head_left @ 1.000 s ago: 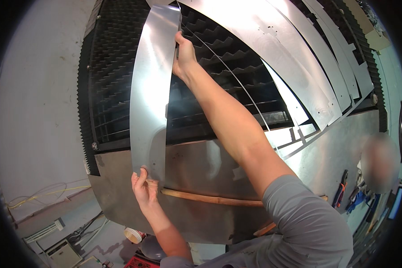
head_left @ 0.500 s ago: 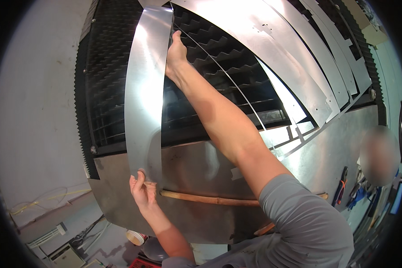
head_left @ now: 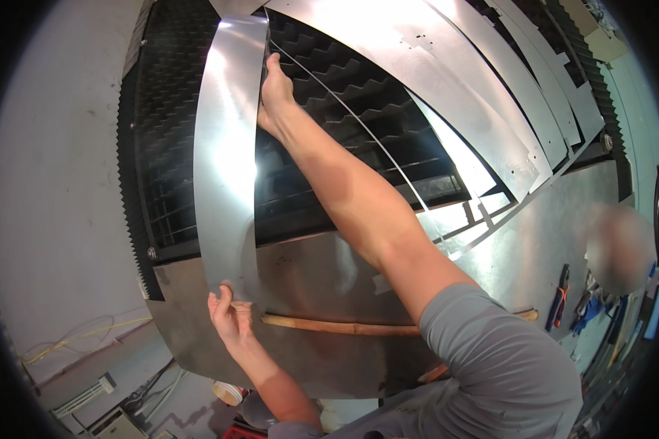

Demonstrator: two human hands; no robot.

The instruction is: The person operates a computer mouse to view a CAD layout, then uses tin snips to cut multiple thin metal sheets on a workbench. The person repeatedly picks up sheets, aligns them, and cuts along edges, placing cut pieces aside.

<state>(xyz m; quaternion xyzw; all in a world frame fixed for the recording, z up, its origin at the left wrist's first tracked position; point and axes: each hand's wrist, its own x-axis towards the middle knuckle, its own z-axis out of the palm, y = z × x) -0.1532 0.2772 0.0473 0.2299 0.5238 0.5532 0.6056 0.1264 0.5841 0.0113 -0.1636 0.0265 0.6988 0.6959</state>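
The left hand (head_left: pixel 231 317) pinches the metal strip (head_left: pixel 225 161) at its near end, while the right hand (head_left: pixel 277 89), fingers hidden, closure indeterminable, meets its right edge, presumably limiting flex.

Long, gently curved silver sheet-metal strip (head_left: pixel 223 161)
Bright with reflections, it reaches across the black toothed-slat bed (head_left: pixel 170 139) and grey metal ledge (head_left: pixel 304 274).

Bright glare whitens the metal strip (head_left: pixel 225 146); the fisheye rim falls black.
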